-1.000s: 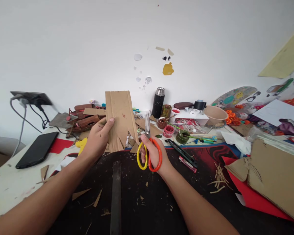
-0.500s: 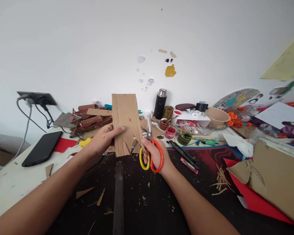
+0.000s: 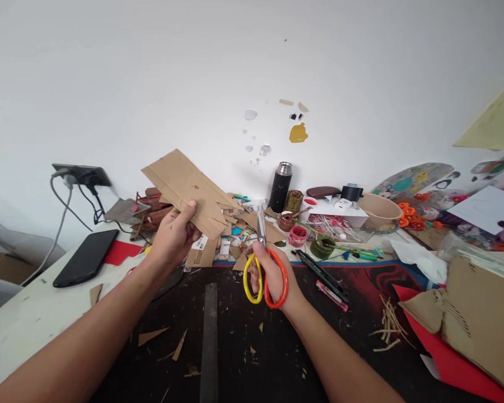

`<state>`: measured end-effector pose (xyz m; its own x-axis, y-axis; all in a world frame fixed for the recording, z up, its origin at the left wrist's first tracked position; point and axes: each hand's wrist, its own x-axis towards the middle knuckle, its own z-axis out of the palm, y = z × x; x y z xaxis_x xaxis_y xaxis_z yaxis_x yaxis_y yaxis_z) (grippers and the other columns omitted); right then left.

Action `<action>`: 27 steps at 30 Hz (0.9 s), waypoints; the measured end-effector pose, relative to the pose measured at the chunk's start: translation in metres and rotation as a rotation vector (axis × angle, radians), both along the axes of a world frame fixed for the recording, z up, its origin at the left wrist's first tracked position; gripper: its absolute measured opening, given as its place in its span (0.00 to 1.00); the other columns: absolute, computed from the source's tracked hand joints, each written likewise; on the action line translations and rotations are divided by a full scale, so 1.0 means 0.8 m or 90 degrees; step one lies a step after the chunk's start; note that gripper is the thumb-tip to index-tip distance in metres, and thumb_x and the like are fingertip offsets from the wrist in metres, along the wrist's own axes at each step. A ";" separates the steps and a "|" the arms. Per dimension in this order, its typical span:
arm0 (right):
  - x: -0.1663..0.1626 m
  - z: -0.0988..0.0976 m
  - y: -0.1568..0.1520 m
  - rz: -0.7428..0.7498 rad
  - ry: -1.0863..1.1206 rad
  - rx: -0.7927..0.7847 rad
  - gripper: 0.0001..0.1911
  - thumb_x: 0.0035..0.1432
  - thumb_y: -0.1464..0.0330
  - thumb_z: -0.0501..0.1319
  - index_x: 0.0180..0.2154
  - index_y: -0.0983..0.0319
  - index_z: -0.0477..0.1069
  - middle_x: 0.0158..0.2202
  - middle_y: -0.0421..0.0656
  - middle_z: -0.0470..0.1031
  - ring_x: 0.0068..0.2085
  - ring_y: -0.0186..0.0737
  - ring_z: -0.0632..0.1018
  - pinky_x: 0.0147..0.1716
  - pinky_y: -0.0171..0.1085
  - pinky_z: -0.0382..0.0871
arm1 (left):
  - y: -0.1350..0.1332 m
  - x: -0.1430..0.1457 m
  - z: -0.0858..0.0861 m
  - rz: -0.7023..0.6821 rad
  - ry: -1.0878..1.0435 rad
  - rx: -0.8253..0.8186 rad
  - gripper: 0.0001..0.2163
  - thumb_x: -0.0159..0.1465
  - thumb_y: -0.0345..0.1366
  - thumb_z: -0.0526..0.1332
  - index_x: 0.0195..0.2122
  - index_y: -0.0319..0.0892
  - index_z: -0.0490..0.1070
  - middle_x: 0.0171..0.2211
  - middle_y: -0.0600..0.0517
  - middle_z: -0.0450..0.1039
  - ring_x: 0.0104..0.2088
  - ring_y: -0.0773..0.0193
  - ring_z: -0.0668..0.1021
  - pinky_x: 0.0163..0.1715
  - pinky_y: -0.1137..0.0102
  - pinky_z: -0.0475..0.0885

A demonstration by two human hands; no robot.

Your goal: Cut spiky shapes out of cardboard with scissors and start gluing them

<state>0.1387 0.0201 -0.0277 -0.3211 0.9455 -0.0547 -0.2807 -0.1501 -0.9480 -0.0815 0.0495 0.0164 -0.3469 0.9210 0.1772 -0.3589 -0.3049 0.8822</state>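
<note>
**Cardboard in left hand, scissors in right**

Phone [image 3: 86, 258] lies face up, dark, near the desk's [image 3: 21, 319] left edge, below the wall socket [image 3: 82, 175] with cables plugged in.

Left hand [image 3: 174, 235] is closed in a pinch on a cardboard piece [image 3: 189, 190], thumb on the front face and fingers behind. The piece is in the air over the clutter along the desk's back edge. It is tilted, square end up-left, and the jagged, notched end points right and down toward the scissors.

Metal ruler [image 3: 210, 336] lies flat on the black mat [image 3: 243, 369] at the desk's front middle, running front to back, with cardboard offcuts scattered around it.

Right hand [image 3: 274, 273] grips the scissors [image 3: 262, 230], fingers through the yellow and orange loops. The blades point up and away and sit together. The tips are just beside the notched end of the cardboard; contact can't be confirmed.

Black flask [image 3: 280, 186] stands upright at the back edge, right of the blades. Black utility knife [image 3: 322, 267] lies on the mat just right of the right hand. Paper bowl [image 3: 378, 208] is further right at the back. Large cardboard sheet [image 3: 479, 313] lies on red paper [image 3: 457, 364] at the desk's right edge.
</note>
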 end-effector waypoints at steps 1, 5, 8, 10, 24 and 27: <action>0.000 0.000 -0.001 0.013 -0.002 0.001 0.34 0.55 0.36 0.70 0.38 0.61 0.72 0.17 0.32 0.68 0.13 0.32 0.68 0.12 0.30 0.64 | 0.002 -0.001 0.000 0.016 -0.008 0.014 0.17 0.56 0.44 0.77 0.34 0.42 0.72 0.21 0.58 0.69 0.15 0.72 0.64 0.12 0.76 0.59; -0.002 0.003 -0.007 0.084 -0.028 0.002 0.41 0.53 0.30 0.64 0.42 0.62 0.73 0.18 0.35 0.72 0.16 0.38 0.75 0.15 0.31 0.66 | 0.007 -0.005 0.002 0.081 -0.033 0.034 0.15 0.61 0.44 0.75 0.30 0.45 0.69 0.14 0.61 0.60 0.13 0.69 0.62 0.13 0.72 0.62; -0.003 0.003 -0.012 0.150 -0.068 0.014 0.46 0.53 0.26 0.60 0.45 0.63 0.73 0.19 0.40 0.76 0.20 0.44 0.81 0.17 0.31 0.65 | 0.009 -0.008 0.002 0.095 -0.059 0.045 0.14 0.61 0.43 0.75 0.32 0.46 0.71 0.16 0.59 0.64 0.16 0.68 0.65 0.15 0.72 0.64; -0.005 0.001 -0.014 0.184 -0.072 0.019 0.47 0.52 0.26 0.59 0.47 0.62 0.73 0.20 0.41 0.78 0.22 0.45 0.82 0.19 0.31 0.68 | 0.008 -0.008 0.003 0.094 -0.069 0.049 0.13 0.61 0.43 0.76 0.34 0.45 0.73 0.22 0.56 0.73 0.19 0.67 0.70 0.16 0.72 0.65; -0.010 -0.008 -0.024 0.277 -0.088 0.038 0.46 0.52 0.30 0.66 0.49 0.64 0.73 0.33 0.45 0.80 0.25 0.40 0.81 0.30 0.38 0.76 | 0.008 -0.003 0.003 0.099 -0.040 0.057 0.15 0.62 0.47 0.73 0.37 0.44 0.71 0.25 0.54 0.76 0.19 0.64 0.73 0.16 0.70 0.65; -0.009 -0.013 -0.025 0.241 -0.129 0.071 0.41 0.58 0.32 0.64 0.48 0.64 0.74 0.30 0.41 0.77 0.22 0.36 0.77 0.25 0.35 0.73 | 0.006 0.002 0.000 0.128 0.009 0.061 0.20 0.62 0.51 0.73 0.28 0.47 0.65 0.11 0.62 0.58 0.12 0.67 0.64 0.16 0.69 0.68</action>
